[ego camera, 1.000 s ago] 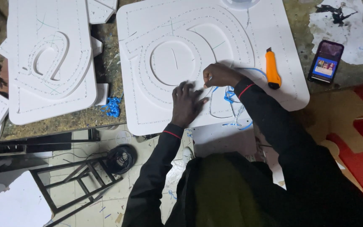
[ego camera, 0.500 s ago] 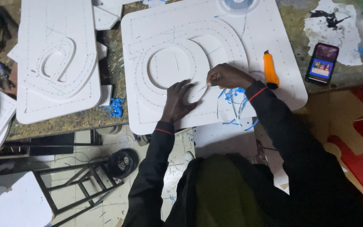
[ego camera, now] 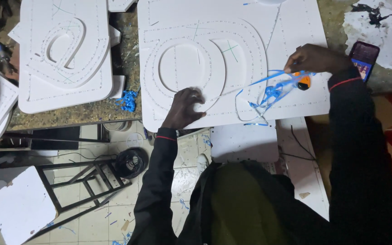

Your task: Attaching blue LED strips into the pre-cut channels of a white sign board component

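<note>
A large white board (ego camera: 291, 27) with a raised curved letter shape and dotted hole lines lies on the workbench. My left hand (ego camera: 184, 108) presses flat on the board near its front edge, fingers spread. Off to the right, my right hand (ego camera: 313, 59) is closed on a thin blue film strip (ego camera: 268, 88), which is pulled up and away from the board in tangled loops. An orange utility knife (ego camera: 303, 81) lies just under my right hand, mostly hidden by it.
A second white letter board (ego camera: 64, 86) lies at the left. A phone (ego camera: 364, 58) with a lit screen rests right of my hand. Blue film scraps (ego camera: 128, 100) sit between the boards. Below the bench are a black metal frame (ego camera: 82, 181) and a cable coil (ego camera: 131, 162).
My right hand has moved right and away from the left hand, drawing the blue strip off the board. My left hand stays pressed on the board.
</note>
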